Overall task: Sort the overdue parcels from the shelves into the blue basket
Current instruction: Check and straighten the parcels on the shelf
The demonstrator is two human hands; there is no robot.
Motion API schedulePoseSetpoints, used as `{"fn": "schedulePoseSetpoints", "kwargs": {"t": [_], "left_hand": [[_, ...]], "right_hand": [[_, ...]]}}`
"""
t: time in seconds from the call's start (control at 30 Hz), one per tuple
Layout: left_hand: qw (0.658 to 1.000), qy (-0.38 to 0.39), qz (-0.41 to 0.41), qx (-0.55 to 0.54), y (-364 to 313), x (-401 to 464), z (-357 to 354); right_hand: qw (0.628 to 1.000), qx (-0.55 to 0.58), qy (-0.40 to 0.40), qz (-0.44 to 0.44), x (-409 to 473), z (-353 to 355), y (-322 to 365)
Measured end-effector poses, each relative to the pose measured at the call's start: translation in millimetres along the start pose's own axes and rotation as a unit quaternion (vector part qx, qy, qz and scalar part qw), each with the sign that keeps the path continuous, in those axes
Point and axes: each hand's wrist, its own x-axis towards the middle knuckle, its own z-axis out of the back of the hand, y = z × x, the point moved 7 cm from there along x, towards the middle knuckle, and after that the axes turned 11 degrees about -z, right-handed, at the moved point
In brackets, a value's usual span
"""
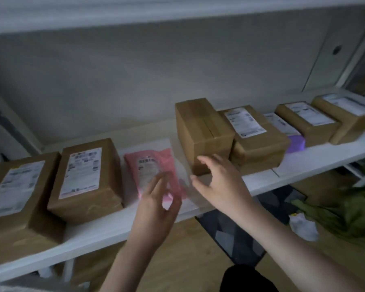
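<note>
A pink parcel (151,167) in a clear plastic bag lies flat on the white shelf (303,163), with its label facing up. My left hand (156,209) hovers over the parcel's near end with fingers and thumb spread; motion blur hides any contact. My right hand (217,186) reaches in just to the right, over the bag's clear edge. Its fingers are spread in front of a tall unlabelled brown box (200,131), and it holds nothing. The blue basket is not in view.
Two labelled brown boxes (82,175) stand left of the pink parcel. To the right are several more brown boxes (259,140) and a purple parcel (295,142). Below the shelf are wood floor, a dark patterned mat (230,232) and green fabric (350,209).
</note>
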Motion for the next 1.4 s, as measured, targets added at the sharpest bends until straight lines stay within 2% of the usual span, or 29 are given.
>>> {"fn": "schedulePoseSetpoints", "kwargs": {"t": [0.1, 0.23, 0.43, 0.57, 0.9, 1.07, 1.17, 1.27, 1.4], "left_hand": [[0.999, -0.015, 0.007, 0.029, 1, 15, -9], [0.996, -0.034, 0.047, 0.064, -9, 19, -20], [0.986, -0.004, 0.118, 0.115, -15, 35, -52], [0.980, -0.012, 0.167, 0.104, -18, 47, -62], [0.984, -0.009, 0.174, 0.034, -18, 67, -85], [0.985, -0.031, 0.170, 0.011, -10, 63, -86], [0.983, -0.052, 0.173, -0.018, -10, 56, -90], [0.982, -0.037, 0.181, -0.048, -26, 42, -96], [0.957, -0.045, 0.219, -0.185, -44, 15, -95]], "right_hand": [[0.999, 0.039, 0.003, -0.021, -2, 5, -39], [0.996, 0.017, 0.073, -0.054, -5, 5, -73], [0.989, 0.047, 0.129, -0.046, -9, 8, -79], [0.982, 0.098, 0.148, -0.068, -6, 13, -78], [0.981, 0.121, 0.130, -0.084, 16, 8, -85], [0.984, 0.094, 0.139, -0.058, 27, -3, -88], [0.988, 0.102, 0.112, -0.043, 23, -8, -89], [0.991, 0.097, 0.082, -0.042, 6, -3, -94], [0.999, 0.047, 0.020, 0.017, -20, 18, -97]]}}
